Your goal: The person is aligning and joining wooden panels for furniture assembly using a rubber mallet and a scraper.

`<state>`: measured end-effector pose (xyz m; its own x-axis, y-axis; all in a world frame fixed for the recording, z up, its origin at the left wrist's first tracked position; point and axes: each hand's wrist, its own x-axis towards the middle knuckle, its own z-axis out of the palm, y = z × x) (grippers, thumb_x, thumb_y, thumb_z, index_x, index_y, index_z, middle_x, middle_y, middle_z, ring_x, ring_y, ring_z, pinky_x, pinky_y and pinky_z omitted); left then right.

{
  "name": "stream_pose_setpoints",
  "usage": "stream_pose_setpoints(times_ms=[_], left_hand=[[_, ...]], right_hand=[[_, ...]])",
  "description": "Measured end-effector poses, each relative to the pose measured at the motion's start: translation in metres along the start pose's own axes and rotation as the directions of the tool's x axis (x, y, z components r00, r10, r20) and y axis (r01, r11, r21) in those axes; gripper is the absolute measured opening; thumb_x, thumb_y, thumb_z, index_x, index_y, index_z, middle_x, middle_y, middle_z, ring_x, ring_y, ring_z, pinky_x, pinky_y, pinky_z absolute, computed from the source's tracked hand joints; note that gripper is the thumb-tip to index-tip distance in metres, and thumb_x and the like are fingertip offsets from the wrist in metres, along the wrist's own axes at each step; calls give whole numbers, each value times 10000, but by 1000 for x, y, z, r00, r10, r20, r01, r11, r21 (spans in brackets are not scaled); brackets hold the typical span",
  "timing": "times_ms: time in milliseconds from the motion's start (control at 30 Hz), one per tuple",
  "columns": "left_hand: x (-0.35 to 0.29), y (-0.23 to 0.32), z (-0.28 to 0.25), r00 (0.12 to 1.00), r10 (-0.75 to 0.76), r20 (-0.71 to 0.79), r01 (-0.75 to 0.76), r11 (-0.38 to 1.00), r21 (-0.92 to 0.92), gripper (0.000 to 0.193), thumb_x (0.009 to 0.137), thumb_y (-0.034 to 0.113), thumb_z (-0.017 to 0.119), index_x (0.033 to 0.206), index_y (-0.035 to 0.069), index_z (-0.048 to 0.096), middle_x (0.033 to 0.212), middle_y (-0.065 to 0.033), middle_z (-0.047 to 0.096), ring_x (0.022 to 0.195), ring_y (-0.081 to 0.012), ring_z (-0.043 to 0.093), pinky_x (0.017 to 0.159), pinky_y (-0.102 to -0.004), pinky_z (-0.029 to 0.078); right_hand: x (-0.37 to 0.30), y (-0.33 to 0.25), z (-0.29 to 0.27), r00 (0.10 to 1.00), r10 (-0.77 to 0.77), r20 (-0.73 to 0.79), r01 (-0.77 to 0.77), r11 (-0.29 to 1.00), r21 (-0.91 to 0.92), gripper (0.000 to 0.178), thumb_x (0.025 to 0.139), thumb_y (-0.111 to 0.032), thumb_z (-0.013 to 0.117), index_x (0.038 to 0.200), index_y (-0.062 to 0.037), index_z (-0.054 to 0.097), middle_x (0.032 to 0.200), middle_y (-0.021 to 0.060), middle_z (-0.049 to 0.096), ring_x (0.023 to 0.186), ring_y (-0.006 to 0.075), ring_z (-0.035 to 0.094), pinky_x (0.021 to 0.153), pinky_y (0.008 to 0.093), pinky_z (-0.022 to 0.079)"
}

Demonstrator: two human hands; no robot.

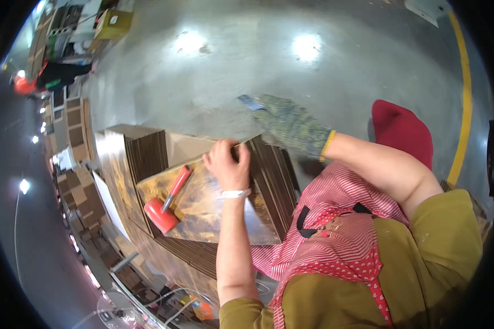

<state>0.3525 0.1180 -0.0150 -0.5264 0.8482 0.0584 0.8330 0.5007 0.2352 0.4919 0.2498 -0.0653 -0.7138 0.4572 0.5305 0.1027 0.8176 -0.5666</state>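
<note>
My bare left hand (229, 164), a white band at its wrist, has its fingers curled over the far edge of the top board (203, 219) of a stack, brown and yellow-stained. On that board, left of the hand, lies a red mallet (161, 215) with a metal shaft and red grip. My right hand (293, 125), in a grey-green knit glove with a yellow cuff, is held out past the stack's far side above the floor. From its closed fingers sticks a small blue flat piece (250, 102); its kind cannot be made out. The glove hides the rest of it.
More stacked brown sheets (147, 153) stand beside and under the mallet's stack. A red rounded seat (403, 131) is at the right, near a yellow floor line (464, 93). Cartons (77, 126) line the left side. A person in dark clothes (66, 75) is far left.
</note>
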Motion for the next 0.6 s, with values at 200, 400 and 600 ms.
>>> stream_pose_setpoints(times_ms=[200,400,600], left_hand=[[6,24,13,995,-34,-98,40,997,61,149,804,203,554,742,86,487,773,-62,538,815,-263,547,942,-525,293],[-3,-4,-3,995,58,-86,-78,965,-249,255,828,218,544,1026,57,559,1076,-116,567,1030,-298,502,973,-500,283],[-63,-66,-38,861,382,335,-438,893,107,578,798,405,513,1254,55,456,1413,-216,286,1290,-419,263,1051,-526,157]], right_hand=[[-20,0,-55,920,260,294,-355,870,342,336,863,-231,559,1143,-53,512,725,74,589,559,139,562,469,250,442],[2,-13,-60,404,625,668,-829,-59,557,230,909,-297,512,1001,-87,531,588,-9,519,434,61,454,361,206,341],[2,-30,-62,295,544,786,-777,-342,528,232,905,-316,523,978,-96,533,654,-15,543,472,60,471,390,198,352]])
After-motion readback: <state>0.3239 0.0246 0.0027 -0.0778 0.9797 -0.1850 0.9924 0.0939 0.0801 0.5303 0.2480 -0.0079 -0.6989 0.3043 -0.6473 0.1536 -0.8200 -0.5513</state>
